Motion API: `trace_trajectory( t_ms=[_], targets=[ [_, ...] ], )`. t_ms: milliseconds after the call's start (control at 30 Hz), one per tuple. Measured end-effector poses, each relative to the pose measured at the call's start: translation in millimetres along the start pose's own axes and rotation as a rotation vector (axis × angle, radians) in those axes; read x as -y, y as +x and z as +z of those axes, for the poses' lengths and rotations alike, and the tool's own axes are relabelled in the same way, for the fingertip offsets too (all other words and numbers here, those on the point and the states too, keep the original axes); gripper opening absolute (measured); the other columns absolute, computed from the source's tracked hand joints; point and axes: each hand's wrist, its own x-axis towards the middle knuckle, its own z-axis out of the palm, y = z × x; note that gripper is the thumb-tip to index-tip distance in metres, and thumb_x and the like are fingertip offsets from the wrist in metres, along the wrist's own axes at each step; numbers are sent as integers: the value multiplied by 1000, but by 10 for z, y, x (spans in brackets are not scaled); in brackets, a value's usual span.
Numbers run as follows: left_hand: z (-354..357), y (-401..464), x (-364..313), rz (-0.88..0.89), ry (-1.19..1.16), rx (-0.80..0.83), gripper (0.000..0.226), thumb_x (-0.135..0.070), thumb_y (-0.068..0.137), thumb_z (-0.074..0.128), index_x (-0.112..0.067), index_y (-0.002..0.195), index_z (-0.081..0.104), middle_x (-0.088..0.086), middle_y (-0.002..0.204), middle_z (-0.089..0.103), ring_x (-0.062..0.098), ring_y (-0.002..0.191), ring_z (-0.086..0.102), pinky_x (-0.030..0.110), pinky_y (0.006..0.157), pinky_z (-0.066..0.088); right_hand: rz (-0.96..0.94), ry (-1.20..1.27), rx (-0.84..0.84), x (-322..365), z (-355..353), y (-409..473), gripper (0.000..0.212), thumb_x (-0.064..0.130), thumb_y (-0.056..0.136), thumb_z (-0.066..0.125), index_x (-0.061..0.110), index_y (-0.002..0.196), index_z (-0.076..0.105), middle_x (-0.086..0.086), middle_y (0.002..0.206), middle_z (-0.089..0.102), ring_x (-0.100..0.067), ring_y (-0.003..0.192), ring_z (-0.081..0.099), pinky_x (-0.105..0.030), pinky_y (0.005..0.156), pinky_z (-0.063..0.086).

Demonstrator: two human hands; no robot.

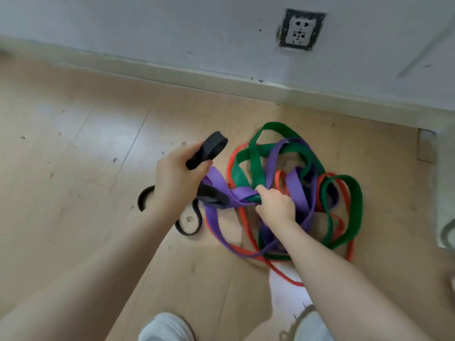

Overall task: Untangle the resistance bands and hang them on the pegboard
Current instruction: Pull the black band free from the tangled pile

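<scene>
Underfoot, the wooden floor [73,148] takes up most of the view, bare and open to the left of the hands, with only small specks of debris on it. Its far edge meets a pale baseboard [197,77] that runs diagonally under a grey wall [172,23], where a wall socket [301,30] sits high on the right. At the right edge a pale object cuts into the floor space, too cropped to tell what it is.

Close to the baseboard, on the right half of the floor, lies the tangle of bands: a green band [344,205] looping widest, a purple band [299,183] and a thin red band [246,232] threaded through it, all crossing one another. The red one trails toward the person's white-clad legs.

Left of the heap, the left hand [177,178] has its fingers closed around a folded black band [209,148], whose loose loops rest on the floor just beside the wrist. The right hand [275,205] has its fingers pinched shut on the purple band where it crosses the green one, at the tangle's left side.
</scene>
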Motion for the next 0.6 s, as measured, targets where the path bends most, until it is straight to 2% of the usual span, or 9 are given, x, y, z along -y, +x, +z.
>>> trace_trajectory(
  t_ms=[100,200,300,367,433,467,500,533,600],
  targets=[
    [-98,-349,-37,-16,-33,44,35,-11,81,63,-25,114,66,-4,83,65,20,85,62,27,74,46,-12,23,-29,134,-52,-602,35,24,89,50,21,123,46,-9,110,60,-34,98,60,-37,76,45],
    [-315,-713,-107,20,-46,67,37,-12,83,64,-24,118,64,0,95,67,19,89,61,32,84,48,-42,15,-99,212,-123,-1182,37,25,85,56,21,120,50,-9,102,64,-33,92,63,-37,75,45],
    [-575,-1090,-145,114,-43,79,38,-13,84,64,-21,121,62,3,98,66,19,86,61,30,80,49,-57,-98,-203,237,-116,-1736,42,26,52,83,18,89,65,-7,64,62,-31,50,60,-32,50,46],
    [-734,-1332,-161,160,-15,74,37,-13,85,63,-18,121,61,5,97,66,18,86,58,25,76,43,-83,-156,-231,249,-66,-2052,51,23,36,88,20,83,68,-3,58,59,-27,42,56,-27,46,43],
    [-877,-1554,-186,167,-45,53,36,-12,84,63,-18,120,63,7,97,65,21,89,58,26,78,42,-65,-175,-86,313,-43,-2287,67,31,55,85,23,117,61,-8,94,65,-28,78,66,-34,71,49],
    [-950,-1648,-212,169,-65,36,36,-11,83,63,-18,119,63,7,98,65,22,91,58,28,80,43,-29,-173,5,316,-2,-2353,79,36,70,77,24,139,40,-11,124,55,-30,110,57,-41,94,41],
    [-1032,-1727,-242,177,-78,16,35,-10,83,63,-17,118,64,7,97,66,20,91,58,27,81,43,-15,-141,77,315,11,-2403,89,40,78,69,26,149,16,-9,146,35,-30,134,35,-45,110,24],
    [-1120,-1788,-281,192,-97,-6,34,-10,83,63,-17,116,65,3,94,66,15,88,59,23,78,42,4,-37,152,352,-57,-2447,96,41,80,67,29,150,3,-7,155,17,-28,143,16,-46,115,10],
    [-1315,-1877,-408,219,-192,-42,31,-9,83,63,-17,112,67,-11,79,64,-5,72,55,10,66,40,-39,291,109,511,-342,-2522,95,36,80,69,27,150,7,-5,158,8,-24,145,8,-42,116,11]
  ],
)
